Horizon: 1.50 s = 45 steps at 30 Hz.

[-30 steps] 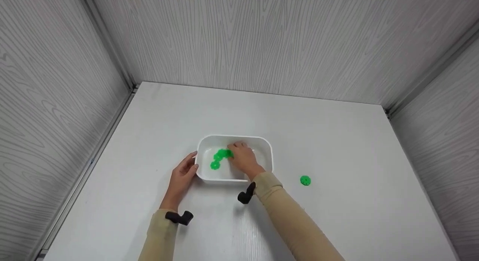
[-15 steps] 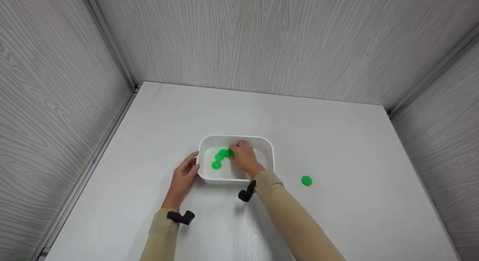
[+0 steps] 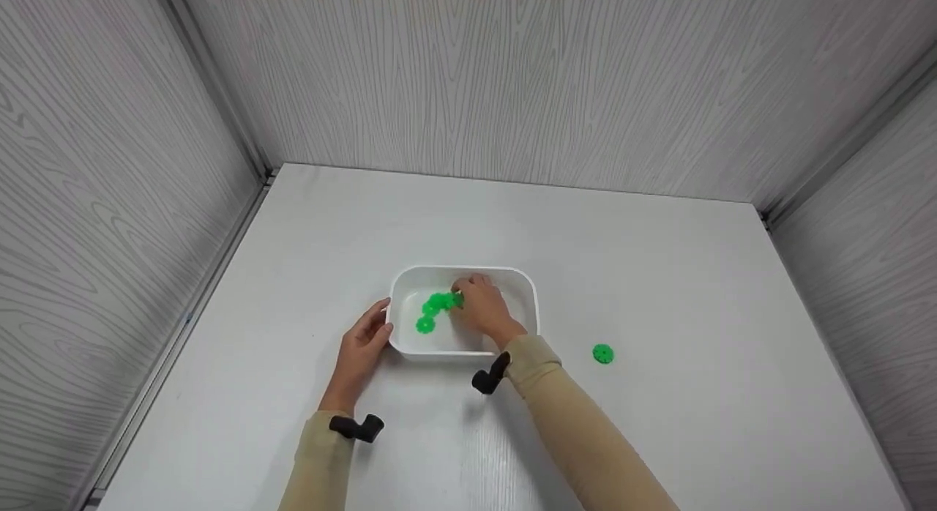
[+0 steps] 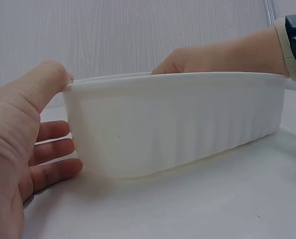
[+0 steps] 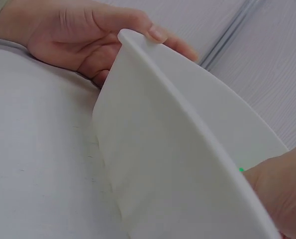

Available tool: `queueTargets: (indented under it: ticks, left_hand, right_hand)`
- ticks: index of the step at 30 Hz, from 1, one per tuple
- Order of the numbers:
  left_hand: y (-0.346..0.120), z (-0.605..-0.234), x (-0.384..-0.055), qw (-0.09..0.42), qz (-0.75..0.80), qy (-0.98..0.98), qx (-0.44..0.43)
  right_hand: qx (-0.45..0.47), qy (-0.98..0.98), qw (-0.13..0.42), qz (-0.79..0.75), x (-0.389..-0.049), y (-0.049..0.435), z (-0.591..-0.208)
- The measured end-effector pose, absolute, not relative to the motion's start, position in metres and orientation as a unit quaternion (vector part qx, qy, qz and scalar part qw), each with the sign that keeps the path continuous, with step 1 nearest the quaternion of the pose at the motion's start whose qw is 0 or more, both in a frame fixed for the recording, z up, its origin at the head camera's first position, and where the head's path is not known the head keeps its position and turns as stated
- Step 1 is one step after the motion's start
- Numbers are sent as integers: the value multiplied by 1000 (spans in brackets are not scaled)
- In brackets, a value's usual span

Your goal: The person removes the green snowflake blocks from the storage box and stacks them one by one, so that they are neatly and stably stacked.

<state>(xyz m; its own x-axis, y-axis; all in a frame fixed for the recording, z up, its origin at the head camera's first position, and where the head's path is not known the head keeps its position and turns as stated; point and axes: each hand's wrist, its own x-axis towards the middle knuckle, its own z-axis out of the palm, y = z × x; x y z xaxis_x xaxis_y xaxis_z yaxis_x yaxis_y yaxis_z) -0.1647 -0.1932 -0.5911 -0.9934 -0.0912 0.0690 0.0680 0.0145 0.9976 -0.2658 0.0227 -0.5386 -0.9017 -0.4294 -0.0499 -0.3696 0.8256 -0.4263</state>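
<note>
A white plastic tub (image 3: pixel 457 356) stands on the table. My left hand (image 3: pixel 357 352) holds its left end, thumb on the rim and the other fingers along the outer wall, as the left wrist view shows. Inside the tub several green notched discs (image 3: pixel 425 324) form a curved row; whether they are joined or just overlap I cannot tell. My right hand (image 3: pixel 482 306) reaches into the tub, its fingers pinching the disc at the right end of that row. That disc is mostly hidden by the fingers. In the right wrist view the tub wall (image 5: pixel 157 134) hides the fingertips.
One more green disc (image 3: pixel 603 353) lies alone on the white table (image 3: pixel 673 291), right of the tub. Grey wood-grain panels (image 3: pixel 512 79) enclose the table at the back and both sides.
My right hand has shifted very slightly to the right inside the tub, still at the row's right end. The left hand, the tub and the lone disc have kept their places.
</note>
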Motion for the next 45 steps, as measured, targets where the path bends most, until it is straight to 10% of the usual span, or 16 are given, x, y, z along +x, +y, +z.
queueTargets:
  ticks: [28,45]
  left_hand:
    - [-195,-583,-163,37,-695,-718,16]
    - [-193,-585,-166,61,-710,-701,4]
  right_hand:
    - [-272,923,12,-272,-243,53,-511]
    - [-284,907,-124,-286,-223,77,-505]
